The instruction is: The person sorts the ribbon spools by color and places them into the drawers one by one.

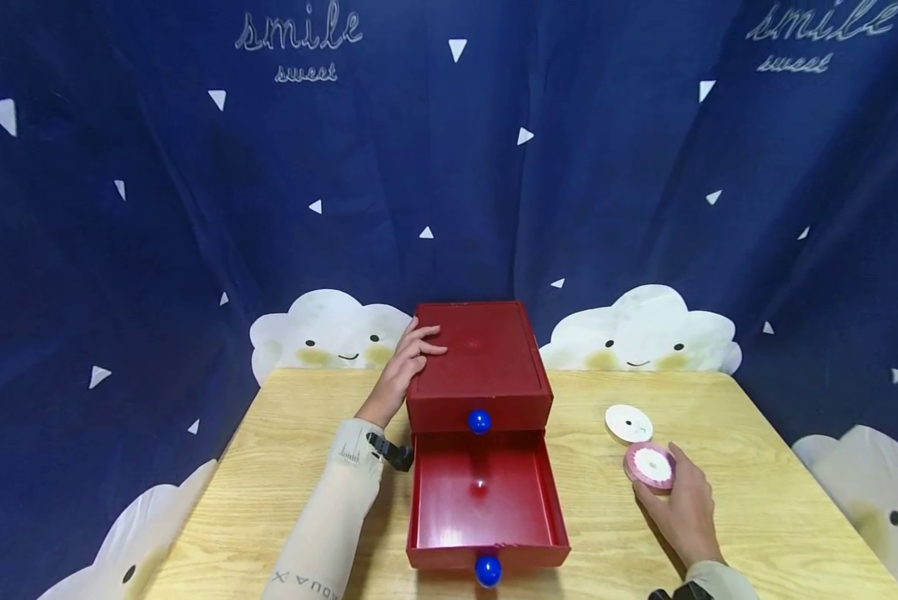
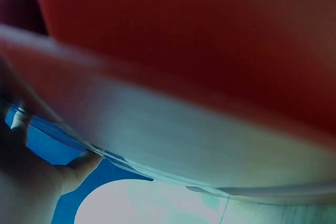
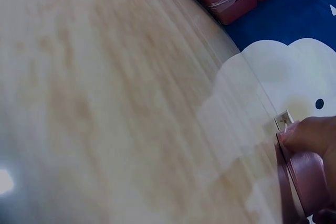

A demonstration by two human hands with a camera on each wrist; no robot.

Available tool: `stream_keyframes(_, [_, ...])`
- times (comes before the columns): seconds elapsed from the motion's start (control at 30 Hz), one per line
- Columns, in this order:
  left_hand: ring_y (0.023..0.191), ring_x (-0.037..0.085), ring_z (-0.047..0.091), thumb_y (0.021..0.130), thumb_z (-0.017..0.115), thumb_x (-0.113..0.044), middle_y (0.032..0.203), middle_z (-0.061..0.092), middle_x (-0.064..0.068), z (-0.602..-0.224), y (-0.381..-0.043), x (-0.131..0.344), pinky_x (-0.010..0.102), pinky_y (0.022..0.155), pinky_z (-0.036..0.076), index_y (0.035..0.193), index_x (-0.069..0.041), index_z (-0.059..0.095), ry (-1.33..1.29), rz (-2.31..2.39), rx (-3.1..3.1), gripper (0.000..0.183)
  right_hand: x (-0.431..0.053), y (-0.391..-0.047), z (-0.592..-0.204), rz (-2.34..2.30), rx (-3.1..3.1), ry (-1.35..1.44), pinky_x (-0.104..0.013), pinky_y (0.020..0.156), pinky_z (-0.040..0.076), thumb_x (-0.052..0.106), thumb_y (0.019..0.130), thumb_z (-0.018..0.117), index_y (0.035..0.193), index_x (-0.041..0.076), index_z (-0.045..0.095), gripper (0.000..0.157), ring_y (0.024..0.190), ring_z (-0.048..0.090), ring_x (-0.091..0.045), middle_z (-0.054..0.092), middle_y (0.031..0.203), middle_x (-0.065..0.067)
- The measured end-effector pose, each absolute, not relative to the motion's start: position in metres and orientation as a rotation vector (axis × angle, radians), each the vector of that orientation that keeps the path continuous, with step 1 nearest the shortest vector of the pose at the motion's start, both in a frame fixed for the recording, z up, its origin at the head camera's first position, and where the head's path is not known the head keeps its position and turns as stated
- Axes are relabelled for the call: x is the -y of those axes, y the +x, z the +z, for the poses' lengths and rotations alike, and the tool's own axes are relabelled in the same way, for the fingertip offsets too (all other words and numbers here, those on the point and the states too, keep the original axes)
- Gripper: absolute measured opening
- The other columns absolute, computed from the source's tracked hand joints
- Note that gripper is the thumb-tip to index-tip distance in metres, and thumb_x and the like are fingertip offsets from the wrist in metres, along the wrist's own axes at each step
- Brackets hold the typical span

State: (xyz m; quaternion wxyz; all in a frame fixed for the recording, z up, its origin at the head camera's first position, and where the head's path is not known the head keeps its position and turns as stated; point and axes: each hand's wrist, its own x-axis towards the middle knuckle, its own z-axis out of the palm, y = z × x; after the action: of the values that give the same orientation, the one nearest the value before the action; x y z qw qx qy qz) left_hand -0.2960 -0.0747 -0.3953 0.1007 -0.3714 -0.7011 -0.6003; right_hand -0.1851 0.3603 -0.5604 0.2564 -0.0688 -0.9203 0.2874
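Observation:
A red two-drawer box stands at the middle of the table, its lower drawer pulled out and bare inside. My left hand rests on the box's left top edge, fingers lying over the top. In the left wrist view the box's red side fills most of the picture, with the left hand at lower left. Right of the box, my right hand grips a pink ribbon roll with a white face between thumb and fingers. The right wrist view shows the roll's glossy pink side under the thumb.
A white disc with a small center hole lies just behind the ribbon roll. Blue knobs sit on both drawer fronts. The wooden table meets a blue curtain with clouds at its back edge.

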Motion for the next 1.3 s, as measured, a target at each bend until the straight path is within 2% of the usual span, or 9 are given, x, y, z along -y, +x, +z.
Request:
stream_keyframes(0.27, [0.145,0.043,-0.001,0.093,0.034,0.006,0.145,0.034,0.03,-0.396,-0.295,0.075,0.056,0.115,0.003,0.115,0.013,0.06,-1.106,-1.759,2.075,0.035,-0.356,-0.191,-0.558,0.766,2.515,-0.225,-0.064,0.089,0.035,0.021,0.072,0.082,0.14,-0.008,0.038,0.086,0.113,0.046,-0.05,0.048,0.126,-0.033])
stream_keyframes(0.57, [0.145,0.042,-0.002,0.094,0.034,0.004,0.146,0.034,0.028,-0.397,-0.295,0.075,0.056,0.115,0.003,0.116,0.013,0.06,-1.098,-1.772,2.089,0.035,-0.355,-0.198,-0.56,0.744,2.544,-0.229,-0.063,0.09,0.035,0.023,0.074,0.08,0.139,-0.009,0.037,0.085,0.113,0.045,-0.05,0.047,0.125,-0.034])
stream_keyframes(0.9, [0.145,0.042,-0.001,0.093,0.033,0.006,0.145,0.035,0.029,-0.394,-0.295,0.075,0.055,0.115,0.003,0.115,0.013,0.06,-1.097,-1.759,2.076,0.035,-0.356,-0.202,-0.56,0.741,2.555,-0.252,-0.063,0.087,0.035,0.023,0.073,0.079,0.139,-0.006,0.039,0.083,0.112,0.045,-0.05,0.048,0.125,-0.032])
stream_keyframes(1.3, [0.145,0.041,0.0,0.093,0.034,0.003,0.145,0.034,0.028,-0.397,-0.297,0.074,0.055,0.115,0.005,0.116,0.013,0.06,-1.088,-1.768,2.084,0.035,-0.358,-0.202,-0.558,0.76,2.546,-0.248,-0.058,0.086,0.033,0.026,0.071,0.082,0.133,0.0,0.048,0.075,0.109,0.046,-0.046,0.052,0.124,-0.029])
